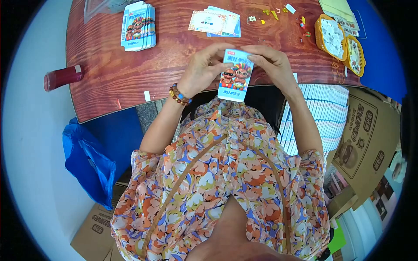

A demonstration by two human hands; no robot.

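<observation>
A small light-blue cardboard box (235,80) with cartoon figures on its front is held upright between both my hands, near the table's front edge. My left hand (204,65), with beaded bracelets at the wrist, grips its left side, thumb across the front. My right hand (273,65) has its fingers closed at the box's top right corner. Whether the top flap is closed cannot be made out. Just beyond the hands lie several printed cards (213,22), white and blue. A stack of matching flat boxes (138,27) lies at the far left of the table.
A dark red cylinder (63,78) lies at the table's left edge. Small colourful pieces (274,15) are scattered at the back right, near yellow baskets (320,40) holding white packets. Rows of packed boxes (320,113) fill a carton (370,135) at right. A blue bag (89,165) hangs at left.
</observation>
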